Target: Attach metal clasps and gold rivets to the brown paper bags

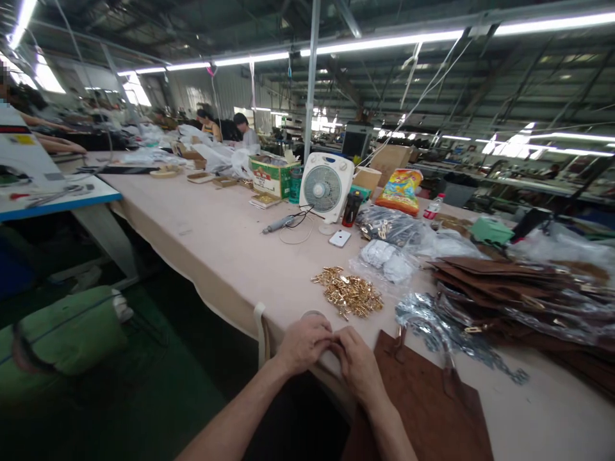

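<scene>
My left hand point(303, 342) and my right hand point(358, 362) meet at the near edge of a long beige worktable point(216, 250), fingers curled and pinched together between them. What they pinch is too small to make out. A brown suede bag panel point(423, 403) lies just right of my right hand. A heap of small gold metal clasps point(350, 293) sits just beyond the hands. A round tape-like object point(313, 314) peeks out behind my left hand.
A white desk fan point(325, 187), a white phone point(339, 238), a dark cup point(352, 209) and a grey hand tool point(279, 223) stand mid-table. Stacked brown bag pieces in plastic point(519, 288) fill the right. Seated people work at the far end point(240, 128). A green roll point(67, 330) lies on the floor at left.
</scene>
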Action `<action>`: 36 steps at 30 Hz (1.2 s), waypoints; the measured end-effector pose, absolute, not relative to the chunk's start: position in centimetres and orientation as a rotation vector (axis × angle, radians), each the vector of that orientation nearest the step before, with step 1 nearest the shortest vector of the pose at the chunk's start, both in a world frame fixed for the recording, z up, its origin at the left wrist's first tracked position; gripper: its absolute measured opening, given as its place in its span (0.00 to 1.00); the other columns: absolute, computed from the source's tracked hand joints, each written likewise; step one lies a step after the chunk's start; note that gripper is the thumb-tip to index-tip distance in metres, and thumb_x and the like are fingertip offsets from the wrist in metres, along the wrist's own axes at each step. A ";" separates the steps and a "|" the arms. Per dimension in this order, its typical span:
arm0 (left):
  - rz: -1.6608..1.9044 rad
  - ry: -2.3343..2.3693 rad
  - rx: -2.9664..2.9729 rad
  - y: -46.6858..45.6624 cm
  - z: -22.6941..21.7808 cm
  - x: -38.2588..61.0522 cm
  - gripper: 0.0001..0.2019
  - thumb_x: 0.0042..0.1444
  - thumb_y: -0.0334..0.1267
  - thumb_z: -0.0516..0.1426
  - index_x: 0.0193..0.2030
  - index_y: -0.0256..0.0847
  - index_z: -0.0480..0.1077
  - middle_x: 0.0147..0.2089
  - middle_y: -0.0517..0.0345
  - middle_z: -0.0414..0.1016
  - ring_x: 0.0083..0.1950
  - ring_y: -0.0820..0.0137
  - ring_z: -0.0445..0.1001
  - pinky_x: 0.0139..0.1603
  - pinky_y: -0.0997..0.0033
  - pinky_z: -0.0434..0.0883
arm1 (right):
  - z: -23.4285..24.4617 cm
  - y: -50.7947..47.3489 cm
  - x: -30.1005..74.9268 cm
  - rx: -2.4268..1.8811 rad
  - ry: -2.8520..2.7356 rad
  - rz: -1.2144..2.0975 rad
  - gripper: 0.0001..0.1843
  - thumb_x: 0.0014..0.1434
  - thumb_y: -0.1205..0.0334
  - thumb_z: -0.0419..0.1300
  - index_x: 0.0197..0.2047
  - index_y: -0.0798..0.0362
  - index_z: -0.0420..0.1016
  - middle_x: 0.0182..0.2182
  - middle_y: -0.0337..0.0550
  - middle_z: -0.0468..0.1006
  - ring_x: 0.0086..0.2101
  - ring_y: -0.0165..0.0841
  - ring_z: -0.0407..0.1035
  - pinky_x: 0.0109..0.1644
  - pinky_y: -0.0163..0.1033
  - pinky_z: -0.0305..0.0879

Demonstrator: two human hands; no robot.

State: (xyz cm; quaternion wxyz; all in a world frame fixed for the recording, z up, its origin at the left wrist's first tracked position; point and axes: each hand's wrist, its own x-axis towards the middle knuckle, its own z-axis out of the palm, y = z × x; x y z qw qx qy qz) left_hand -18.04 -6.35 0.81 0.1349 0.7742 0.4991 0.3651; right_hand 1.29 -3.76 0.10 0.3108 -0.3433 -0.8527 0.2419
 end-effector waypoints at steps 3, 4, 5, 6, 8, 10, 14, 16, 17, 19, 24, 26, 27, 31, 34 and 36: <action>1.086 1.495 2.189 -6.1 0.6 -18.1 0.11 0.67 0.32 0.57 0.40 0.47 0.81 0.48 0.56 0.79 0.50 0.66 0.76 0.51 0.67 0.74 | 0.4 -4.2 1.3 -0.740 -2.307 0.649 0.13 0.70 0.69 0.51 0.44 0.47 0.75 0.41 0.44 0.76 0.43 0.38 0.71 0.49 0.40 0.67; 1.084 1.515 2.206 -5.8 0.5 -18.3 0.11 0.67 0.32 0.57 0.40 0.47 0.81 0.48 0.56 0.79 0.50 0.66 0.76 0.52 0.66 0.74 | 0.5 -4.3 1.4 -0.714 -2.261 0.682 0.12 0.71 0.68 0.51 0.43 0.47 0.75 0.41 0.44 0.76 0.43 0.38 0.71 0.49 0.40 0.67; 1.069 1.534 2.241 -5.5 0.4 -18.6 0.11 0.68 0.33 0.56 0.40 0.47 0.81 0.49 0.55 0.78 0.51 0.65 0.76 0.52 0.66 0.74 | 0.5 -4.2 1.6 -0.722 -2.170 0.717 0.10 0.72 0.65 0.52 0.43 0.48 0.75 0.41 0.44 0.76 0.42 0.38 0.71 0.49 0.40 0.67; 1.039 1.557 2.284 -5.0 0.3 -19.0 0.11 0.69 0.34 0.56 0.41 0.47 0.81 0.50 0.55 0.78 0.52 0.65 0.76 0.54 0.65 0.74 | 0.5 -4.1 1.9 -0.766 -2.038 0.748 0.09 0.72 0.62 0.54 0.42 0.48 0.74 0.39 0.43 0.76 0.41 0.37 0.71 0.48 0.40 0.67; 0.964 1.620 2.348 -3.7 0.3 -20.5 0.11 0.69 0.35 0.55 0.43 0.48 0.81 0.52 0.54 0.78 0.54 0.64 0.75 0.56 0.64 0.73 | 0.2 -3.4 2.7 -0.916 -1.712 0.794 0.09 0.71 0.54 0.58 0.42 0.49 0.74 0.35 0.41 0.74 0.37 0.36 0.70 0.44 0.39 0.68; 0.907 1.690 2.362 -2.1 0.5 -22.8 0.11 0.69 0.34 0.55 0.43 0.48 0.81 0.54 0.55 0.78 0.55 0.64 0.75 0.58 0.63 0.72 | -0.4 -2.5 3.5 -1.044 -1.403 0.848 0.15 0.68 0.46 0.62 0.43 0.50 0.74 0.31 0.38 0.72 0.32 0.35 0.68 0.39 0.38 0.66; 0.847 1.739 2.386 0.5 1.2 -27.8 0.12 0.68 0.33 0.55 0.41 0.47 0.81 0.58 0.56 0.76 0.53 0.65 0.76 0.59 0.65 0.72 | -1.6 -1.1 4.4 -1.070 -1.066 1.014 0.24 0.60 0.39 0.68 0.45 0.51 0.73 0.27 0.34 0.70 0.28 0.31 0.64 0.33 0.34 0.62; 0.816 1.728 2.409 1.3 1.5 -29.7 0.11 0.68 0.34 0.55 0.43 0.47 0.81 0.60 0.56 0.74 0.50 0.67 0.77 0.59 0.66 0.73 | -2.0 -0.8 4.4 -1.052 -1.017 1.065 0.25 0.59 0.39 0.69 0.45 0.51 0.74 0.27 0.33 0.71 0.28 0.30 0.64 0.33 0.33 0.62; 0.805 1.718 2.418 1.6 1.6 -30.5 0.11 0.67 0.34 0.56 0.46 0.48 0.80 0.61 0.55 0.74 0.51 0.67 0.77 0.59 0.66 0.74 | -2.0 -0.7 4.4 -1.048 -1.012 1.077 0.24 0.59 0.39 0.70 0.45 0.51 0.74 0.26 0.33 0.71 0.28 0.30 0.64 0.33 0.33 0.62; 0.778 1.711 2.426 2.0 1.7 -31.5 0.16 0.66 0.33 0.56 0.57 0.50 0.77 0.63 0.54 0.72 0.54 0.65 0.77 0.61 0.64 0.73 | -2.0 -0.7 4.3 -1.047 -1.018 1.085 0.24 0.58 0.40 0.70 0.44 0.51 0.75 0.26 0.33 0.70 0.27 0.29 0.64 0.32 0.33 0.62; 0.826 1.785 2.436 1.8 2.5 -30.1 0.29 0.63 0.32 0.61 0.71 0.49 0.63 0.67 0.48 0.69 0.66 0.58 0.71 0.68 0.54 0.69 | -1.4 -0.7 4.2 -1.019 -0.953 1.112 0.25 0.55 0.39 0.72 0.42 0.51 0.75 0.26 0.33 0.70 0.27 0.29 0.65 0.30 0.33 0.64; 0.922 1.752 2.415 1.2 2.7 -27.6 0.24 0.65 0.35 0.61 0.66 0.48 0.67 0.64 0.49 0.71 0.64 0.59 0.72 0.68 0.54 0.69 | -1.2 -0.7 4.2 -0.992 -0.900 1.139 0.25 0.53 0.40 0.74 0.42 0.51 0.75 0.26 0.33 0.69 0.27 0.29 0.65 0.30 0.33 0.64; 0.960 1.707 2.383 0.9 2.8 -25.9 0.20 0.66 0.36 0.61 0.64 0.47 0.69 0.61 0.50 0.73 0.60 0.60 0.75 0.65 0.56 0.71 | -1.0 -0.7 4.2 -0.980 -0.881 1.151 0.25 0.53 0.41 0.74 0.41 0.51 0.75 0.26 0.33 0.69 0.27 0.29 0.65 0.30 0.32 0.64; 1.025 1.546 2.208 -0.2 1.8 -18.1 0.15 0.66 0.38 0.61 0.59 0.46 0.71 0.52 0.54 0.76 0.48 0.65 0.77 0.54 0.63 0.76 | -0.5 -0.7 4.2 -0.952 -0.872 1.183 0.24 0.52 0.41 0.75 0.40 0.51 0.75 0.25 0.33 0.69 0.27 0.29 0.65 0.31 0.33 0.64; 1.090 1.596 2.163 -0.4 0.4 -13.7 0.09 0.66 0.33 0.59 0.51 0.44 0.75 0.50 0.52 0.75 0.51 0.62 0.75 0.55 0.62 0.75 | -0.3 -0.7 4.3 -0.934 -0.844 1.204 0.25 0.51 0.42 0.76 0.39 0.51 0.75 0.25 0.33 0.68 0.27 0.29 0.65 0.30 0.33 0.64; 1.113 1.651 2.172 -0.4 -0.4 -12.2 0.07 0.67 0.31 0.56 0.44 0.43 0.76 0.47 0.51 0.73 0.50 0.62 0.74 0.53 0.61 0.74 | -0.2 -0.7 4.4 -0.913 -0.808 1.224 0.24 0.51 0.43 0.76 0.40 0.51 0.76 0.26 0.33 0.68 0.27 0.28 0.65 0.30 0.32 0.65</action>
